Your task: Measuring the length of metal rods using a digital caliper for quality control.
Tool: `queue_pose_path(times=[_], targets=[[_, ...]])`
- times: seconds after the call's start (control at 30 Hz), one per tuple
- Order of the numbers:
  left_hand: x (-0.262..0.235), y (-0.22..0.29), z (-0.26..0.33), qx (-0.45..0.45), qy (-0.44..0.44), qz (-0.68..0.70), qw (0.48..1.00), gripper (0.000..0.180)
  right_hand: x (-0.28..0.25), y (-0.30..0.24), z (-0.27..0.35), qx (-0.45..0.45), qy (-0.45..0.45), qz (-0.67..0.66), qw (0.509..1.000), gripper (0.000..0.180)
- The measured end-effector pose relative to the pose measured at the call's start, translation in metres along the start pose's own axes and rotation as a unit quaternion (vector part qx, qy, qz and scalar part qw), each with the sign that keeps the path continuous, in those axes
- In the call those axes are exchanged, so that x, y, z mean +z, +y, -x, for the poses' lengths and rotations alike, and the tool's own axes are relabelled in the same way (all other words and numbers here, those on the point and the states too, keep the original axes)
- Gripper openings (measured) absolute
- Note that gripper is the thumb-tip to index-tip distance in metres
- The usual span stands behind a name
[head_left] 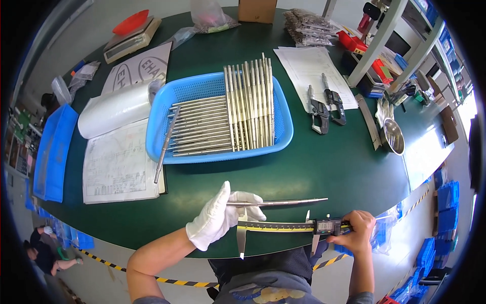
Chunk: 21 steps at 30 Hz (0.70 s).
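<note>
My left hand (217,215), in a white glove, is closed round one end of a slim metal rod (293,202), which points to the right above the table's near edge. My bare right hand (358,230) grips a digital caliper (283,227) by its display end. The caliper's jaws are apart, and its beam lies just below the rod, the far jaw close to my gloved fingers. Beyond my hands a blue plastic basket (217,158) holds several similar metal rods (250,106), some lying flat and some stacked crosswise. One single rod (166,147) leans over the basket's left rim.
Two micrometers (326,104) rest by paper sheets (298,66) right of the basket. A metal bowl (393,137) stands farther right. On the left are a plastic roll (114,109), drawings (121,162), a blue tray (54,152) and a scale (132,38). Another person (48,253) is at lower left.
</note>
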<state>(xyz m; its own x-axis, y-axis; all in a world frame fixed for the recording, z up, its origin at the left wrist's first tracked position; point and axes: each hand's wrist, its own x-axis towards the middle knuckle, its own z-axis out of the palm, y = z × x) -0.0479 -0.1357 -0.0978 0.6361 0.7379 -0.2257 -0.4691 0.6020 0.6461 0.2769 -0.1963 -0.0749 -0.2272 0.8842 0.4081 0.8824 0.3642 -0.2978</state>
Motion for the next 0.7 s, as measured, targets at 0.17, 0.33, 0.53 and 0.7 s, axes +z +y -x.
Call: queue_pose_path(times=[0.17, 0.33, 0.53, 0.7], targets=[[-0.0003, 0.0014, 0.0023, -0.006, 0.018, 0.003, 1.0, 0.068, -0.0019, -0.0037, -0.0053, -0.007, -0.013, 0.008, 1.0, 0.064], [0.001, 0.003, 0.0021, -0.009, 0.026, 0.003, 1.0, 0.067, -0.001, -0.0034, -0.0054, 0.001, -0.015, 0.006, 1.0, 0.064], [0.0025, 0.0029, 0.0013, -0.013, 0.041, 0.006, 0.999, 0.065, 0.0008, -0.0034, -0.0067, -0.007, -0.011, 0.008, 1.0, 0.063], [0.0052, 0.0047, 0.0012, -0.017, 0.05, 0.006, 0.999, 0.065, 0.0015, -0.0047, -0.0079, -0.01, -0.004, 0.007, 1.0, 0.063]])
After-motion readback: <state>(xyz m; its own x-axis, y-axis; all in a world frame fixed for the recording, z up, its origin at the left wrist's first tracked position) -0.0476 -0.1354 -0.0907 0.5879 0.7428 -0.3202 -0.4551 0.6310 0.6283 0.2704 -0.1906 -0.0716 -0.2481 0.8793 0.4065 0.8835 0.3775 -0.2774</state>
